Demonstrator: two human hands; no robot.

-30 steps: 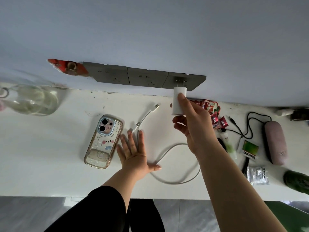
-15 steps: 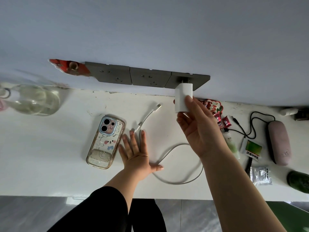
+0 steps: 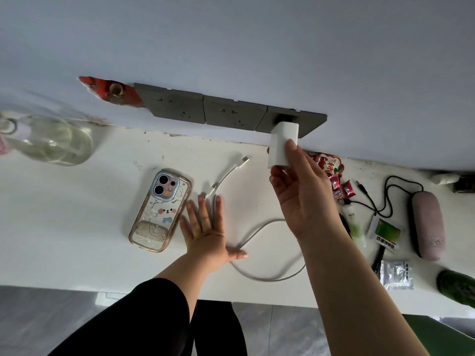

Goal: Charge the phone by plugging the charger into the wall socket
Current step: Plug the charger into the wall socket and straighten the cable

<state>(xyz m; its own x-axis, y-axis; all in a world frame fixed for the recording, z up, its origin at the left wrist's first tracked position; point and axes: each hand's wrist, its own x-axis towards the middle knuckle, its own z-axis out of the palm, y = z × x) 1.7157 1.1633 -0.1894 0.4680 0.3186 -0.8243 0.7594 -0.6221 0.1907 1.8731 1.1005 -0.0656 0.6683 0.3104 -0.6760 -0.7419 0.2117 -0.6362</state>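
My right hand (image 3: 300, 191) grips the white charger block (image 3: 282, 141), whose top end is pressed against the rightmost of three grey wall sockets (image 3: 309, 122); its prongs are hidden. My left hand (image 3: 205, 232) lies flat and open on the white table, fingers spread, beside the phone (image 3: 160, 210). The phone is face down in a clear cartoon case. A white cable (image 3: 259, 253) loops loose on the table; both its plugs lie free near the left fingertips, joined to nothing.
A glass jar (image 3: 55, 140) stands at the far left by the wall. Right of my arm lie candy wrappers (image 3: 339, 187), a black cable (image 3: 385, 199), a pinkish case (image 3: 426, 224), small packets and a green object (image 3: 457, 287). A red torn patch (image 3: 108, 92) sits left of the sockets.
My right hand has raised the charger block from just under the rightmost socket until it meets the socket face. The left hand, phone and cable have stayed where they were.
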